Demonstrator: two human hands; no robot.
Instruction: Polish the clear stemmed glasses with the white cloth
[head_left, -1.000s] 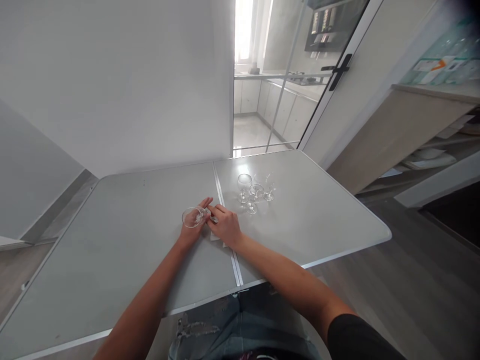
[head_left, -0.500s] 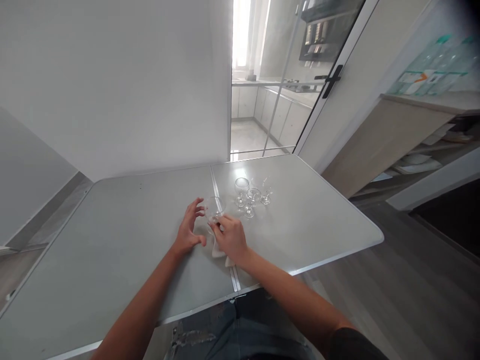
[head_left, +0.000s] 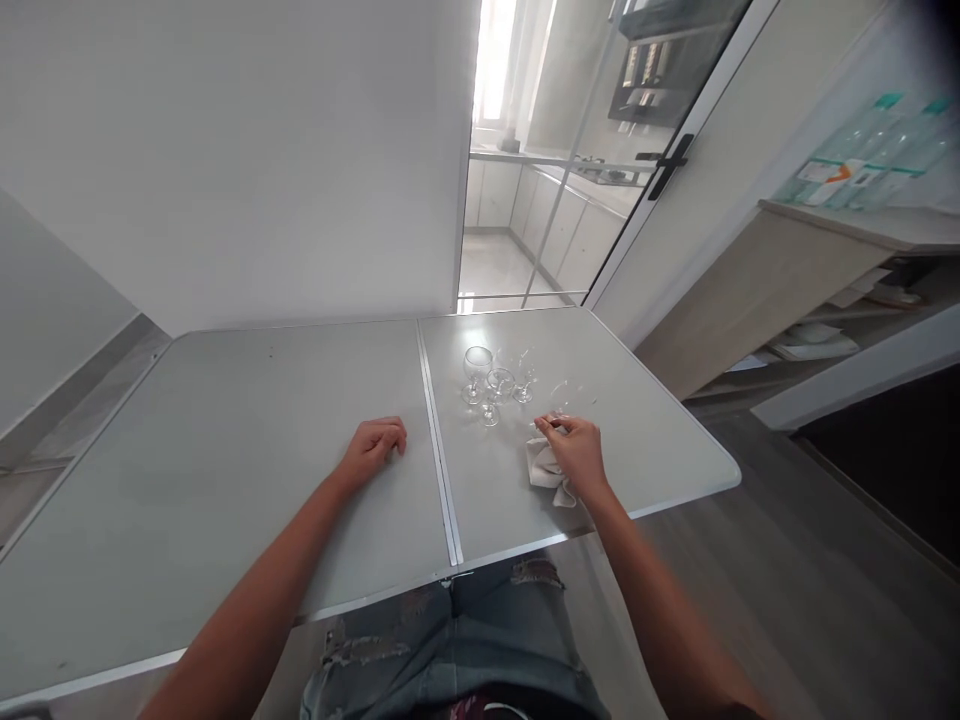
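My right hand (head_left: 576,452) pinches the stem of a clear wine glass (head_left: 564,398) that stands on the right half of the grey folding table (head_left: 225,450). A white cloth (head_left: 541,466) is tucked under the same hand's palm. Three more clear stemmed glasses (head_left: 491,375) stand in a cluster just left of it, near the table's middle seam. My left hand (head_left: 373,447) rests on the table left of the seam, fingers curled under, holding nothing.
The table's right edge and rounded corner (head_left: 731,470) lie close to my right hand. A glass sliding door (head_left: 600,150) opens to a kitchen behind the table. A wooden shelf unit (head_left: 810,270) with bottles stands at the right.
My right hand carried the glass and cloth from the middle seam to the right, beside the other glasses. My left hand let go of the glass and curled up on the table.
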